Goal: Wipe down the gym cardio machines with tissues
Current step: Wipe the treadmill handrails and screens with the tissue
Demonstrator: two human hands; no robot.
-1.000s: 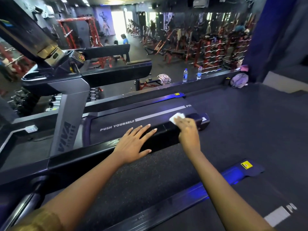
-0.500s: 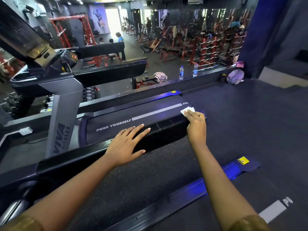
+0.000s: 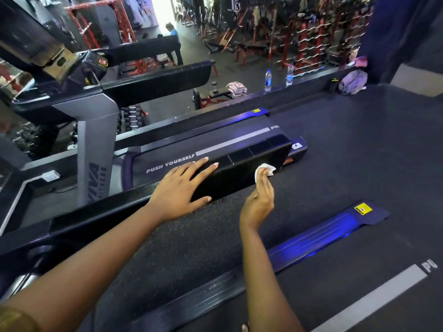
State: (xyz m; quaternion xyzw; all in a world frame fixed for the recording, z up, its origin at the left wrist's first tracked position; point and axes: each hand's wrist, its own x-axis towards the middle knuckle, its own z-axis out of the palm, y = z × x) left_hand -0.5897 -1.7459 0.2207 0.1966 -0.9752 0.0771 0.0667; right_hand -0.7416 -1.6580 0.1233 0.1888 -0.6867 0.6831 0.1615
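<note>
The left hand [image 3: 182,185] lies flat with straight fingers on top of the black handrail [image 3: 242,155], holding nothing. Just to its right, the right hand [image 3: 260,200] pinches a white tissue [image 3: 265,169] against the rail's near side, close to its end. Beyond lie the treadmill belt [image 3: 215,144], then two water bottles [image 3: 268,80] on a ledge.
</note>
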